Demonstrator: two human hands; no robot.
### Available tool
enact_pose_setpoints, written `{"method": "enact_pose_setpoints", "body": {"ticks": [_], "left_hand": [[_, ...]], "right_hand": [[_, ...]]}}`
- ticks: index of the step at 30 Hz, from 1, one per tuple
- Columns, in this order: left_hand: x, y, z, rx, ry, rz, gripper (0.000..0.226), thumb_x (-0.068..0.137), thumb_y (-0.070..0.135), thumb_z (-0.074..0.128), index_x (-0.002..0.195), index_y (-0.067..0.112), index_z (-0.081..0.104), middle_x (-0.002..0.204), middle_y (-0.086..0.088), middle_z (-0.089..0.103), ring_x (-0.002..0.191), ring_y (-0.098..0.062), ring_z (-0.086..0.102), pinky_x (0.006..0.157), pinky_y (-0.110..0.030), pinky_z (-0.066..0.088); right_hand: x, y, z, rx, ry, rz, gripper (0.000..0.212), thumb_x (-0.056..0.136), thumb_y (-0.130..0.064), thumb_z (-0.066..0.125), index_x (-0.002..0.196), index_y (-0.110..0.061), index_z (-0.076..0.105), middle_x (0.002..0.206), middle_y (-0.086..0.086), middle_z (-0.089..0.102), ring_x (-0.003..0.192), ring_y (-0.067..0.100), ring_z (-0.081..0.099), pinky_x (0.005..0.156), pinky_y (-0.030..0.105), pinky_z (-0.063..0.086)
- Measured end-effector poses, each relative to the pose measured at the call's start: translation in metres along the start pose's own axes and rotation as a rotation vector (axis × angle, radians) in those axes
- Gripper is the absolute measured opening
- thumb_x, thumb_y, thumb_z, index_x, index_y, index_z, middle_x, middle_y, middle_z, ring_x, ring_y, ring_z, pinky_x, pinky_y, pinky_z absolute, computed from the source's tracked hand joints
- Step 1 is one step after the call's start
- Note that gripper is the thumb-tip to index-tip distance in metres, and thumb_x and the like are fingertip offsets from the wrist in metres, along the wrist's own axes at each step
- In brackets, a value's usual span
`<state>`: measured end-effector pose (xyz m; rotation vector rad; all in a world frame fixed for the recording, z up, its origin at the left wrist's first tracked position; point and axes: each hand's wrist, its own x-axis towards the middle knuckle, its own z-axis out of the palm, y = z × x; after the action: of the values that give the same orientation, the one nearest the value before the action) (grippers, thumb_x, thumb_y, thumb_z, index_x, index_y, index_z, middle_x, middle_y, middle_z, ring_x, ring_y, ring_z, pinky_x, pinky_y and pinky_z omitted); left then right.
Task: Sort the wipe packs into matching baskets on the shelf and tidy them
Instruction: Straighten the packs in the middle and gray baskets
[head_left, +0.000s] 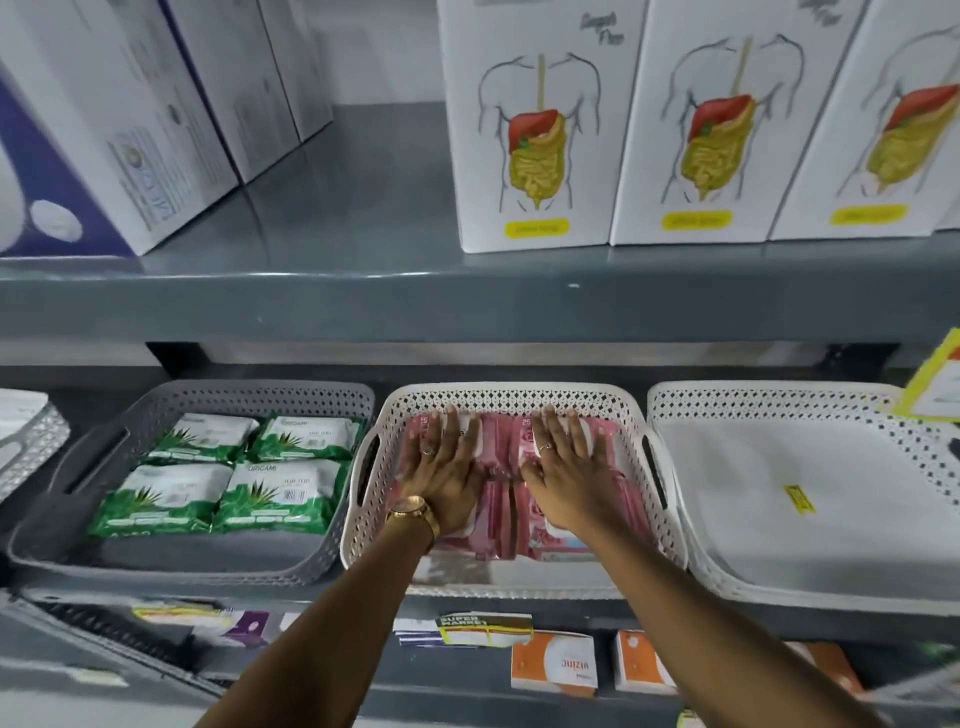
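Several pink wipe packs (501, 512) fill the middle white basket (511, 396) on the lower shelf. My left hand (447, 470) lies flat on the left packs, fingers spread, a gold watch on the wrist. My right hand (569, 470) lies flat on the right packs, fingers spread too. Neither hand grips a pack. To the left, a grey basket (171, 395) holds several green-and-white wipe packs (228, 470) laid in two rows. A white basket (769, 402) on the right holds only a white liner with a small yellow sticker.
The shelf above (363, 296) carries white boxes with a digestive-organ drawing (535, 135) on the right and white-and-purple boxes (98, 156) on the left. A yellow price tag (935, 379) hangs at the right. Orange-and-white boxes (553, 662) stand on the shelf below.
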<state>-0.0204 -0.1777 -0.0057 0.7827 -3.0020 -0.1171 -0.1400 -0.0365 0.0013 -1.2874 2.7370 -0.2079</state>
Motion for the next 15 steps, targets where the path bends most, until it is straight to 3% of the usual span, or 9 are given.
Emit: {"method": "enact_pose_setpoints", "body": {"ticks": [4, 8, 11, 15], "left_hand": [[-0.001, 0.002, -0.002, -0.032, -0.014, -0.006, 0.067, 0.086, 0.051, 0.0, 0.146, 0.028, -0.019, 0.15, -0.005, -0.031, 0.14, -0.025, -0.027, 0.111, -0.048, -0.024], [-0.002, 0.003, -0.004, -0.039, -0.035, -0.001, 0.069, 0.085, 0.054, -0.001, 0.146, 0.027, -0.02, 0.15, -0.006, -0.032, 0.137, -0.024, -0.031, 0.108, -0.048, -0.026], [0.001, 0.001, -0.004, -0.042, -0.073, -0.009, 0.07, 0.085, 0.053, 0.004, 0.144, 0.026, -0.022, 0.151, -0.008, -0.031, 0.138, -0.026, -0.03, 0.113, -0.053, -0.019], [0.0, -0.004, -0.009, -0.064, -0.101, 0.009, 0.066, 0.093, 0.052, 0.013, 0.143, 0.024, -0.021, 0.155, -0.008, -0.024, 0.141, -0.029, -0.024, 0.115, -0.056, -0.013]], "right_hand": [[0.003, 0.0, 0.002, -0.038, -0.002, 0.0, 0.09, 0.059, -0.064, -0.042, 0.137, -0.022, -0.028, 0.152, 0.003, -0.027, 0.145, 0.028, -0.02, 0.119, 0.055, -0.005], [0.002, -0.002, 0.002, -0.062, -0.019, 0.006, 0.096, 0.054, -0.064, -0.044, 0.138, -0.022, -0.026, 0.156, 0.004, -0.024, 0.144, 0.028, -0.021, 0.119, 0.054, -0.006], [0.002, -0.004, -0.004, -0.066, -0.032, 0.027, 0.104, 0.045, -0.068, -0.047, 0.137, -0.022, -0.028, 0.152, 0.003, -0.029, 0.142, 0.027, -0.024, 0.119, 0.053, -0.007], [-0.004, -0.018, -0.015, -0.03, -0.039, 0.105, 0.118, 0.038, -0.073, -0.047, 0.141, -0.019, -0.025, 0.147, 0.003, -0.033, 0.139, 0.028, -0.03, 0.106, 0.046, -0.028]]}}
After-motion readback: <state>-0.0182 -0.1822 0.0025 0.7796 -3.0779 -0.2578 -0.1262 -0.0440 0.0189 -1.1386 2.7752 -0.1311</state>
